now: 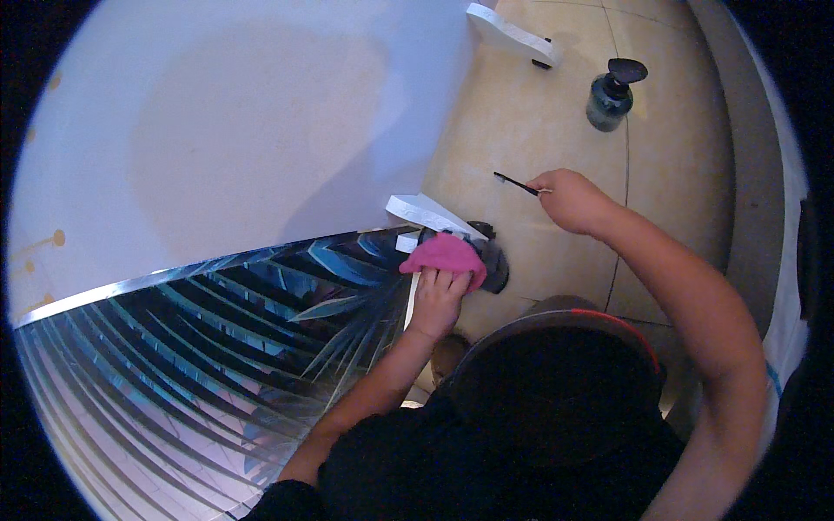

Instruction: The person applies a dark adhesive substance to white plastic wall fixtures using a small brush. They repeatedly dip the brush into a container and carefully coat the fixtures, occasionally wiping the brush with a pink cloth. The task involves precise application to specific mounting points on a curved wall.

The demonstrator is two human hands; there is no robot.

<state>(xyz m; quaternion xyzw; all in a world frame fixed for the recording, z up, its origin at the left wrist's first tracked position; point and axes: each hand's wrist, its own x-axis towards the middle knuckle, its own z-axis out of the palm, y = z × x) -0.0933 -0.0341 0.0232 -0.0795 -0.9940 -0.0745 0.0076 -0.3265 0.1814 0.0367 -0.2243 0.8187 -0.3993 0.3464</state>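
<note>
My left hand [438, 306] holds a pink cloth [448, 255], its fingers partly over the lower edge. The cloth lies against a white curved furniture foot [430, 213] and covers part of a dark object [498, 267], whose kind I cannot make out. In my right hand [573, 203] is a slim black brush [518, 183], like a toothbrush, with its head pointing up and left over the floor. The brush is apart from the cloth and the foot.
A pale flat panel [260, 130] fills the upper left. Below it is a glossy panel with blue leaf-like patterns [228, 338]. Another white foot [515, 36] stands at the top. A dark pump bottle [609, 104] stands on the beige tiled floor [534, 130].
</note>
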